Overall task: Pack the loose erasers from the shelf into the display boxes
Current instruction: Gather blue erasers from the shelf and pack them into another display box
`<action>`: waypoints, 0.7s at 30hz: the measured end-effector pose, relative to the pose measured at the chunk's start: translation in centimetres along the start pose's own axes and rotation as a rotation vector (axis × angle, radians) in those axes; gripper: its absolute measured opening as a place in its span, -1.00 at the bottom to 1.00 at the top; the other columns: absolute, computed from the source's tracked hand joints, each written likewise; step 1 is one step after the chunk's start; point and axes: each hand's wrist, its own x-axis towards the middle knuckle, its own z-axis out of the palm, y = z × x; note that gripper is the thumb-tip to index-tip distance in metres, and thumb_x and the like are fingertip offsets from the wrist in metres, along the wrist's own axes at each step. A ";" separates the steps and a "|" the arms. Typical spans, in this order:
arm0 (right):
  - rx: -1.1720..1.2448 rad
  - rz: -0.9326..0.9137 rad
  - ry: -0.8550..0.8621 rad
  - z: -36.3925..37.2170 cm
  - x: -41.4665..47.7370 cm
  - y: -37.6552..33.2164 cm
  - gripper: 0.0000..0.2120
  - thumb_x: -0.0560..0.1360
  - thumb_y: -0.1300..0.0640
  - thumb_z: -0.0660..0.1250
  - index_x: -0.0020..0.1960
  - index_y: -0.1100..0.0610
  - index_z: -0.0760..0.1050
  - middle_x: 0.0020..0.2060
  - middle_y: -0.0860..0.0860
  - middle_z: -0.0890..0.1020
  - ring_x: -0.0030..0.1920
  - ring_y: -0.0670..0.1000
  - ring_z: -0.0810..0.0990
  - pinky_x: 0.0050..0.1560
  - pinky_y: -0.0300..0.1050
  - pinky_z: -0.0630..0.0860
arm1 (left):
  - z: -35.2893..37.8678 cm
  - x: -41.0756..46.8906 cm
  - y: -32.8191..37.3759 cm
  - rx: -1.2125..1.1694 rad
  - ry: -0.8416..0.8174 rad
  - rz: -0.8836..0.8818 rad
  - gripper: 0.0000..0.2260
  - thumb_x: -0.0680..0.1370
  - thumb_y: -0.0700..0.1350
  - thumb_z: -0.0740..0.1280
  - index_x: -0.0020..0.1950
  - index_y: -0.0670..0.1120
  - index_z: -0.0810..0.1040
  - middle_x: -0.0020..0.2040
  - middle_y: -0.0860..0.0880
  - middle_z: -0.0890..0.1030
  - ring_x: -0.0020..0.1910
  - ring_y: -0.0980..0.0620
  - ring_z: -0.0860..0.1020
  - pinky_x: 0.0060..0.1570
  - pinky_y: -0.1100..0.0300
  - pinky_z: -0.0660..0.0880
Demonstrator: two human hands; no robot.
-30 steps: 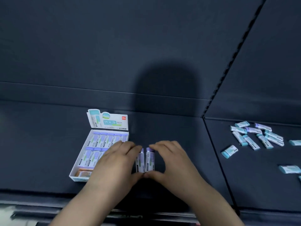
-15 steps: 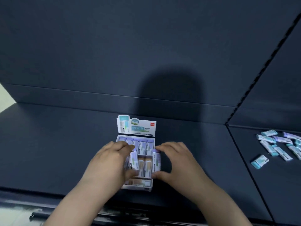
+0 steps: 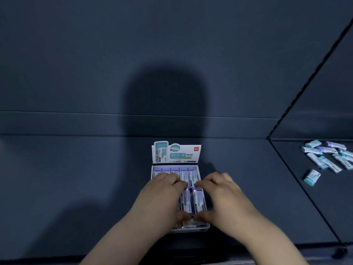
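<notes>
Seating a pair of erasers (image 3: 192,202) into the display box (image 3: 191,230) at its near row, we pinch them between the curled fingers and thumbs of our left hand (image 3: 162,199) and right hand (image 3: 223,199) (the far row looks full). Next, we judge: let go, then reach right for the loose erasers (image 3: 324,155).

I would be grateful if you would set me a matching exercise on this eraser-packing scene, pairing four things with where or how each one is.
Things
1. lid flap
2. loose erasers
3. two erasers
4. lone eraser

Places or states
A. lies by itself, nearer the person than the heap
B. stands upright at the far edge of the display box
C. pinched between the left hand and the right hand at the box's near row
D. heaped on the shelf, far to the right

Pairs: 1-B, 2-D, 3-C, 4-A
</notes>
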 end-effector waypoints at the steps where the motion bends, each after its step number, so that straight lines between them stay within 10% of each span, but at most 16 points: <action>1: -0.013 0.004 -0.010 0.1 0.1 -0.1 -0.37 0.32 -0.14 0.43 0.34 -0.11 0.32 0.17 -0.14 0.34 0.24 -0.09 0.23 0.24 -0.26 0.26 | 0.1 0.0 -0.1 -0.003 -0.006 0.003 -0.43 0.43 0.21 0.33 0.39 0.07 0.31 0.26 0.11 0.37 0.26 0.08 0.29 0.23 0.25 0.24; 21: -0.004 0.013 -0.051 0.3 0.5 0.2 -0.42 0.39 -0.16 0.37 0.37 -0.13 0.32 0.18 -0.12 0.34 0.26 -0.07 0.24 0.27 -0.23 0.27 | 0.7 -0.2 0.2 -0.014 -0.088 0.009 -0.52 0.50 0.17 0.25 0.36 -0.01 0.36 0.24 0.06 0.31 0.21 0.06 0.26 0.18 0.18 0.33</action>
